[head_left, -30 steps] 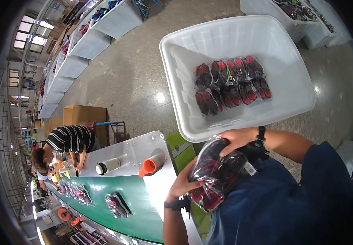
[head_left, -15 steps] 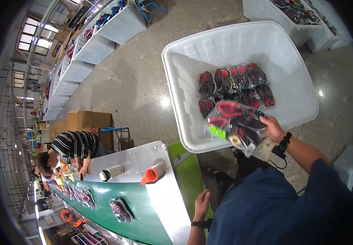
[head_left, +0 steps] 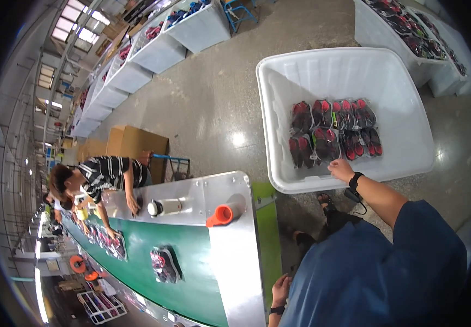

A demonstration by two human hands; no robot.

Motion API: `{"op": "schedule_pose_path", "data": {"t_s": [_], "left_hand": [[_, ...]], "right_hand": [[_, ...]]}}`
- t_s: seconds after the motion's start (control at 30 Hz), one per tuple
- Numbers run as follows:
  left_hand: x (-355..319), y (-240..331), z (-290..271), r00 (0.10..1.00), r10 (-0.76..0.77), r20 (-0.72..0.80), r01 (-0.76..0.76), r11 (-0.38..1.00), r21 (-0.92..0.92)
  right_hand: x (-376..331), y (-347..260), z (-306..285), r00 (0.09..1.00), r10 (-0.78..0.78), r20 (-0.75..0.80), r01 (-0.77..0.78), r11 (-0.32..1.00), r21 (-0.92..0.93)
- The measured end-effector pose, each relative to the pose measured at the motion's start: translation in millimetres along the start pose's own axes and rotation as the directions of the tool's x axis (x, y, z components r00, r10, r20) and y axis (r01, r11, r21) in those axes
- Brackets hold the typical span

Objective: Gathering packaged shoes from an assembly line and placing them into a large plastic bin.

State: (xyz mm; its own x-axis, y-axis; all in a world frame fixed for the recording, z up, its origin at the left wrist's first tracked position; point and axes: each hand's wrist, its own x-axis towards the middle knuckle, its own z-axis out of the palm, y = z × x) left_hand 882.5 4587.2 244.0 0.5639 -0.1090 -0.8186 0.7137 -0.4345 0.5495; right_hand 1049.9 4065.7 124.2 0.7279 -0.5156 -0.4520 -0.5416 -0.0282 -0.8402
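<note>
Head view: right hand (head_left: 340, 169) rests over the bin (head_left: 279, 163) rim at 3 o'clock, fingers loosely curled, touching the nearest shoe pack (head_left: 325, 144). Left hand (head_left: 280, 289) hangs at 6 o'clock beside the conveyor (head_left: 192, 272), fingers slack, holding nothing.

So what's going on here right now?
A person in a blue top reaches their right hand into a large white bin, fingers at a bagged pair of red and black shoes in the rows lying there. Their left hand hangs by the end of a green conveyor belt, where another bagged pair lies and other workers lean in.
</note>
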Motion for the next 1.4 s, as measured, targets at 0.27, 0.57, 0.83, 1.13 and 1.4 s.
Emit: {"op": "schedule_pose_path", "data": {"t_s": [0.27,0.57,0.83,1.13,1.4], "left_hand": [[-14.9,-153.2,-30.8,0.992,0.102,0.078,-0.096,0.992,-0.081],[-117.0,-106.4,-107.9,0.998,0.059,0.031,-0.054,0.988,-0.142],[-11.2,-186.3,-319.0,0.959,0.206,-0.194,-0.241,0.953,-0.181],[77.0,-80.5,-462.3,0.895,-0.064,-0.441,-0.314,0.612,-0.726],[202.5,-9.6,-502.0,0.769,-0.397,-0.501,-0.564,-0.053,-0.824]], "right_hand": [[-19.2,-23.8,40.6,0.980,-0.004,0.197,0.035,0.987,-0.154],[-54.3,-77.5,148.2,0.876,0.099,0.472,-0.042,0.991,-0.130],[-72.8,-99.3,197.4,0.868,0.135,0.478,-0.033,0.976,-0.215],[-133.9,-50.5,124.8,0.898,0.198,0.393,0.014,0.879,-0.476],[-215.6,-64.6,86.5,0.895,0.404,0.189,-0.232,0.783,-0.578]]}}
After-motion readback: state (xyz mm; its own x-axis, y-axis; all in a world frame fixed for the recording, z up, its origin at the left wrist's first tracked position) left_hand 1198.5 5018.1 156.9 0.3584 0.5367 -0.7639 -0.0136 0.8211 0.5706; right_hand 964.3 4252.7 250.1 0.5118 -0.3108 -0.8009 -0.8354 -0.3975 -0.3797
